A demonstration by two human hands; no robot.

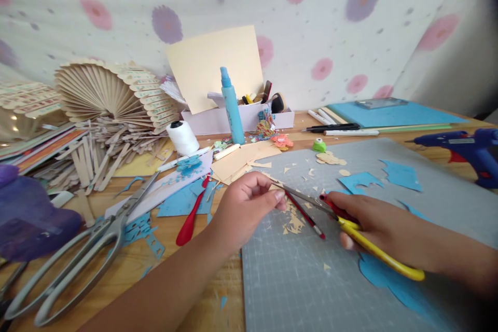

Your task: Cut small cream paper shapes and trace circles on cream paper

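Note:
My right hand [373, 218] grips a pair of scissors [356, 233] with yellow handles, their blades pointing left. At the blade tips, my left hand [249, 202] is closed in a pinch; what sits between its fingers is hidden or too small to make out. Under the blades a dark red pencil [305, 215] lies on the grey cutting mat [288, 280]. Cream paper scraps [294, 221] are scattered around it. Blue paper offcuts [400, 175] lie on the mat, and another blue piece [392, 280] is partly below my right hand.
Large metal shears [112, 231] and a red spatula-like tool [192, 218] lie at left. Behind stand a white thread spool [182, 138], a blue bottle [232, 109] and a white box [206, 121]. A blue glue gun [467, 148] rests at right. Wooden sticks [93, 161] pile up far left.

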